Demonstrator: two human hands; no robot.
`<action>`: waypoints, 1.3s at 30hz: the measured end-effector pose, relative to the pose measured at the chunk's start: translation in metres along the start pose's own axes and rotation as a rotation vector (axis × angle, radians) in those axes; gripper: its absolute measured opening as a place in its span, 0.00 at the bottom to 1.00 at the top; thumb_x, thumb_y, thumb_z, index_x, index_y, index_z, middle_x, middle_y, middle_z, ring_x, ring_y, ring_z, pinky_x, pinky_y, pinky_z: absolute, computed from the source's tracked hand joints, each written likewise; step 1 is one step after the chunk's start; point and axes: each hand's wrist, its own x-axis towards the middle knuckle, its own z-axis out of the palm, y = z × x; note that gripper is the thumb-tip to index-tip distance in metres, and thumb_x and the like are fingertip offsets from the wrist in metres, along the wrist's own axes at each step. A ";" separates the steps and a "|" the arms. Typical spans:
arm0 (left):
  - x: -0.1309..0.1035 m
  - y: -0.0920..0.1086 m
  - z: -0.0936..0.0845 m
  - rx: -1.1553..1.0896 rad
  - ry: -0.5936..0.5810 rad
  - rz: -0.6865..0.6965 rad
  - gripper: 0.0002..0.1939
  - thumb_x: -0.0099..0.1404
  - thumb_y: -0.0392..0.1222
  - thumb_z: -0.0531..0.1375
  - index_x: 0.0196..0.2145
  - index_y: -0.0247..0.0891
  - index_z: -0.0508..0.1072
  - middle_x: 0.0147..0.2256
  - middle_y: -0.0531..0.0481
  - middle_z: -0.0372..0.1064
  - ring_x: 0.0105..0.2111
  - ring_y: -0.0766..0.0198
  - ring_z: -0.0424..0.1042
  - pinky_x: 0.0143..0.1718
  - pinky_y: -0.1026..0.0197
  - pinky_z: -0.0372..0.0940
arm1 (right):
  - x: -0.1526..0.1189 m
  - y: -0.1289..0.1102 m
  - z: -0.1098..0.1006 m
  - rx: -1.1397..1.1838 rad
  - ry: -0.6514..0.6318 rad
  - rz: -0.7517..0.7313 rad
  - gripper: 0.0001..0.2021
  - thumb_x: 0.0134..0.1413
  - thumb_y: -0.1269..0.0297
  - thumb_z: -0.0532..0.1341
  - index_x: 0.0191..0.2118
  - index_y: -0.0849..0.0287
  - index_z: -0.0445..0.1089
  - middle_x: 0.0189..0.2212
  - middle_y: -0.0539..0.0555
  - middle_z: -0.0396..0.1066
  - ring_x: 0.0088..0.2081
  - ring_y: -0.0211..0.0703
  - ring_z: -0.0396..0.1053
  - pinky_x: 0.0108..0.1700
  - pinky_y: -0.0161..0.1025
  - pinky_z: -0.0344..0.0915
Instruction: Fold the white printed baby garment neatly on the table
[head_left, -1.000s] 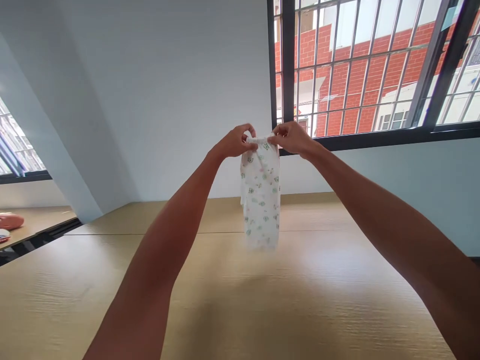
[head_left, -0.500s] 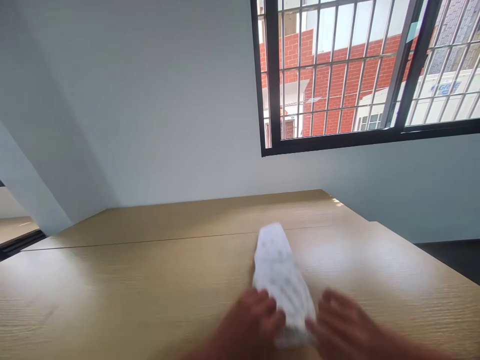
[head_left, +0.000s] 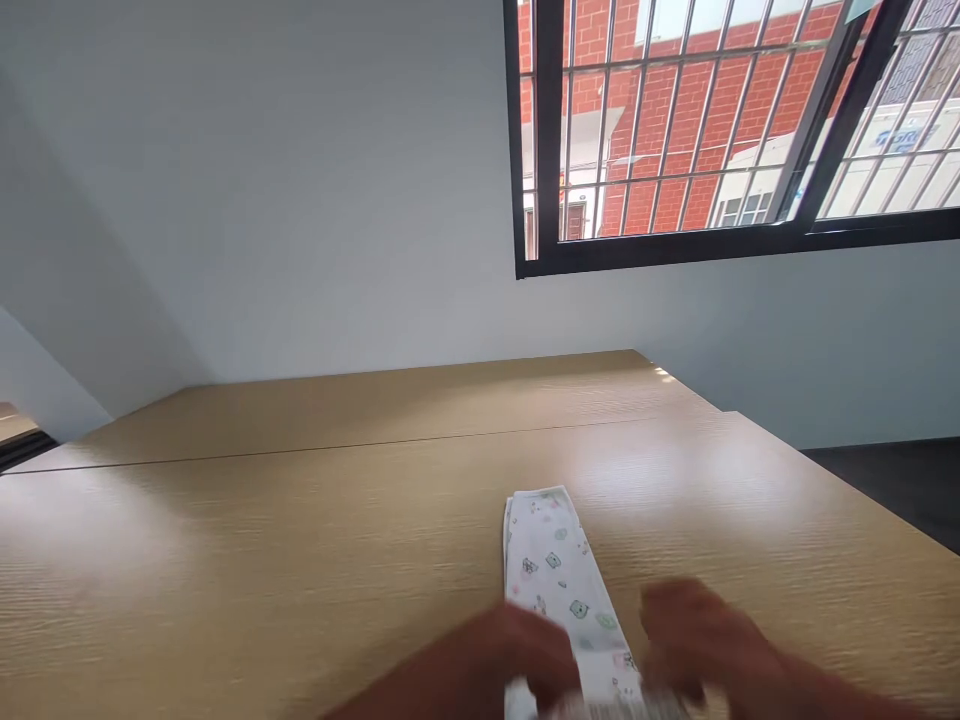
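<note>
the white cloth (head_left: 555, 560) with small printed figures lies in a narrow strip on the wooden table (head_left: 300, 560), below the barred window (head_left: 675, 130). my left hand (head_left: 517, 650) is over its near end, my right hand (head_left: 701, 640) beside it; both blur, so i can't tell whether my fingers grip it.

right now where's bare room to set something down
The pale wood-grain tabletop is bare left of the white printed cloth, and beyond it to the grey wall. Crowded: the cloth's near end, by the left hand and right hand.
</note>
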 end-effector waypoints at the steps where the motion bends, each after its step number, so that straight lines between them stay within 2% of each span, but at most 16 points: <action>1: 0.008 0.002 -0.018 -0.092 0.090 -0.065 0.13 0.60 0.49 0.64 0.33 0.38 0.69 0.31 0.52 0.69 0.31 0.66 0.68 0.32 0.68 0.62 | 0.014 0.009 -0.004 0.006 0.063 0.089 0.09 0.56 0.58 0.59 0.28 0.56 0.65 0.20 0.48 0.62 0.22 0.38 0.60 0.28 0.36 0.60; 3: 0.026 -0.006 -0.045 -0.289 0.217 -0.183 0.15 0.61 0.51 0.62 0.38 0.37 0.68 0.33 0.49 0.68 0.32 0.64 0.69 0.31 0.66 0.63 | 0.041 0.036 -0.005 0.095 0.082 0.314 0.09 0.56 0.59 0.57 0.28 0.58 0.64 0.21 0.48 0.62 0.24 0.37 0.60 0.28 0.35 0.58; 5: 0.042 -0.031 -0.057 -0.373 0.318 -0.267 0.15 0.62 0.50 0.60 0.39 0.36 0.68 0.30 0.51 0.67 0.29 0.65 0.68 0.28 0.66 0.62 | 0.062 0.072 0.001 0.239 0.084 0.500 0.12 0.58 0.58 0.54 0.27 0.58 0.63 0.20 0.47 0.60 0.23 0.36 0.59 0.26 0.33 0.57; 7: 0.052 -0.065 -0.055 -0.317 0.412 -0.340 0.13 0.61 0.48 0.61 0.38 0.35 0.70 0.28 0.52 0.67 0.28 0.65 0.67 0.28 0.65 0.62 | 0.073 0.107 0.012 0.258 0.061 0.613 0.15 0.59 0.57 0.51 0.27 0.60 0.65 0.21 0.48 0.62 0.23 0.37 0.60 0.25 0.33 0.57; 9: 0.055 -0.094 -0.048 -0.253 0.477 -0.398 0.13 0.60 0.47 0.61 0.38 0.35 0.71 0.29 0.51 0.68 0.28 0.64 0.68 0.30 0.64 0.63 | 0.075 0.134 0.024 0.192 0.053 0.628 0.16 0.58 0.56 0.52 0.27 0.61 0.67 0.22 0.50 0.65 0.23 0.38 0.61 0.25 0.34 0.57; 11: 0.053 -0.110 -0.040 -0.208 0.512 -0.431 0.13 0.59 0.47 0.60 0.38 0.35 0.72 0.29 0.50 0.69 0.28 0.64 0.68 0.30 0.64 0.63 | 0.071 0.148 0.032 0.131 0.069 0.606 0.15 0.57 0.57 0.55 0.28 0.61 0.70 0.24 0.51 0.68 0.26 0.39 0.63 0.27 0.35 0.58; 13: 0.051 -0.113 -0.035 -0.164 0.514 -0.434 0.15 0.59 0.47 0.61 0.39 0.34 0.72 0.29 0.50 0.69 0.28 0.64 0.68 0.29 0.64 0.62 | 0.067 0.152 0.036 0.097 0.086 0.584 0.13 0.57 0.58 0.56 0.31 0.61 0.71 0.27 0.53 0.71 0.29 0.40 0.65 0.30 0.36 0.59; 17: 0.053 -0.103 -0.032 -0.112 0.512 -0.392 0.13 0.60 0.47 0.61 0.38 0.35 0.71 0.29 0.52 0.67 0.26 0.67 0.65 0.28 0.66 0.60 | 0.065 0.151 0.036 0.060 0.087 0.539 0.12 0.60 0.59 0.54 0.35 0.61 0.71 0.31 0.53 0.72 0.32 0.41 0.67 0.33 0.36 0.61; 23: 0.060 -0.106 -0.026 0.045 0.585 -0.395 0.08 0.61 0.40 0.59 0.40 0.37 0.69 0.31 0.53 0.67 0.24 0.69 0.62 0.27 0.66 0.60 | 0.065 0.157 0.040 -0.015 0.110 0.562 0.12 0.61 0.60 0.53 0.35 0.61 0.69 0.27 0.52 0.70 0.29 0.40 0.66 0.30 0.36 0.60; 25: 0.060 -0.104 -0.025 0.161 0.608 -0.389 0.09 0.61 0.38 0.60 0.41 0.37 0.69 0.33 0.52 0.68 0.26 0.67 0.64 0.30 0.64 0.62 | 0.064 0.158 0.041 -0.044 0.114 0.584 0.10 0.60 0.60 0.55 0.36 0.61 0.69 0.25 0.51 0.69 0.26 0.40 0.64 0.28 0.36 0.58; 27: 0.058 -0.096 -0.026 0.286 0.638 -0.329 0.09 0.61 0.37 0.59 0.41 0.37 0.69 0.37 0.48 0.68 0.33 0.63 0.67 0.37 0.60 0.64 | 0.063 0.156 0.041 -0.089 0.141 0.595 0.10 0.59 0.60 0.56 0.39 0.62 0.68 0.23 0.50 0.67 0.24 0.40 0.63 0.27 0.36 0.57; 29: 0.056 -0.084 -0.025 0.370 0.575 -0.201 0.06 0.64 0.35 0.56 0.40 0.36 0.70 0.40 0.46 0.68 0.41 0.59 0.67 0.44 0.57 0.64 | 0.062 0.148 0.041 -0.183 0.219 0.530 0.09 0.59 0.60 0.58 0.40 0.61 0.68 0.27 0.52 0.67 0.27 0.41 0.63 0.29 0.38 0.60; 31: 0.053 -0.073 -0.023 0.399 0.393 -0.042 0.08 0.66 0.33 0.53 0.39 0.36 0.71 0.41 0.45 0.69 0.44 0.58 0.67 0.48 0.55 0.64 | 0.060 0.137 0.041 -0.269 0.294 0.371 0.07 0.60 0.63 0.57 0.38 0.61 0.68 0.32 0.55 0.66 0.33 0.44 0.65 0.35 0.41 0.63; 33: 0.052 -0.065 -0.020 0.407 0.205 0.051 0.11 0.67 0.32 0.51 0.42 0.35 0.71 0.44 0.43 0.70 0.48 0.57 0.67 0.53 0.53 0.62 | 0.058 0.123 0.043 -0.268 0.274 0.197 0.08 0.62 0.65 0.54 0.37 0.60 0.69 0.34 0.57 0.66 0.38 0.46 0.65 0.40 0.43 0.65; 36: 0.051 -0.063 -0.015 0.417 0.054 0.031 0.14 0.68 0.36 0.51 0.49 0.33 0.69 0.52 0.39 0.66 0.54 0.53 0.63 0.58 0.49 0.58 | 0.053 0.107 0.047 -0.192 0.034 0.046 0.13 0.62 0.65 0.55 0.51 0.61 0.67 0.46 0.62 0.66 0.49 0.50 0.64 0.50 0.48 0.65; 39: 0.049 -0.065 -0.014 0.429 -0.010 0.000 0.20 0.70 0.42 0.52 0.57 0.32 0.64 0.59 0.38 0.61 0.60 0.52 0.57 0.63 0.47 0.52 | 0.047 0.102 0.051 -0.192 -0.223 0.031 0.31 0.62 0.58 0.57 0.66 0.64 0.49 0.62 0.66 0.53 0.63 0.55 0.51 0.62 0.53 0.53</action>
